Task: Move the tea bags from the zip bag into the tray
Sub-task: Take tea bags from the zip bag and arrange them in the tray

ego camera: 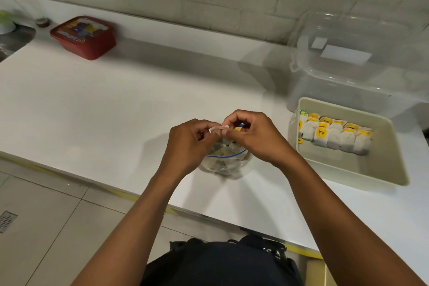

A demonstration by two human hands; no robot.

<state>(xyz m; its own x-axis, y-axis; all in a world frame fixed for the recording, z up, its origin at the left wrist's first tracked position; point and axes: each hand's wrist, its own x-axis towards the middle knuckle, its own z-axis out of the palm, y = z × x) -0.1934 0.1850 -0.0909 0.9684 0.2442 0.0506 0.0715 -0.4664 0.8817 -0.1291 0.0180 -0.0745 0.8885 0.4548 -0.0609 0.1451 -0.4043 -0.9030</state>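
A clear zip bag [222, 162] with a blue seal line stands open on the white counter, with several tea bags inside. My left hand [188, 144] and my right hand [253, 134] meet just above its mouth, and both pinch one small pale tea bag [218, 129] between their fingertips. To the right lies a cream tray [380, 169]. It holds rows of tea bags [336, 134] with yellow tags, packed against its far side. The tray's near half is bare.
A clear plastic storage box [357, 65] stands behind the tray against the brick wall. A red lidded container [84, 36] sits far left, with a sink edge [14, 42] beyond it. The counter's front edge [139, 195] runs diagonally over a tiled floor.
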